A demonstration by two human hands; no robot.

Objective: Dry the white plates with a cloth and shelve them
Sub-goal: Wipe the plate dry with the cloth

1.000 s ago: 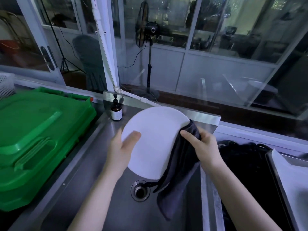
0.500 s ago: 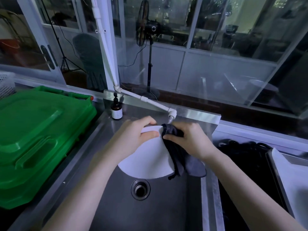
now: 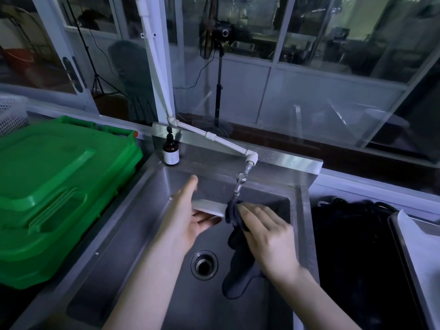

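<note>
A white plate [image 3: 208, 206] is held nearly flat and edge-on over the steel sink [image 3: 133, 234], so only its thin rim shows. My left hand [image 3: 188, 215] holds it from the left, thumb under, fingers stretched over the top. My right hand [image 3: 264, 231] presses a dark grey cloth [image 3: 238, 263] against the plate's right edge; the rest of the cloth hangs down into the basin, to the right of the drain [image 3: 204, 264].
A white pipe tap [image 3: 241, 184] ends just above the cloth. A brown pump bottle [image 3: 171, 152] stands at the sink's back left corner. A green lidded crate [image 3: 54, 186] fills the left counter. A dark basin [image 3: 352, 253] and a white tray [image 3: 419, 253] lie to the right.
The plate has tipped from facing me to nearly flat and edge-on. My right hand with the cloth has moved along the rim, and my left fingers have spread over the top.
</note>
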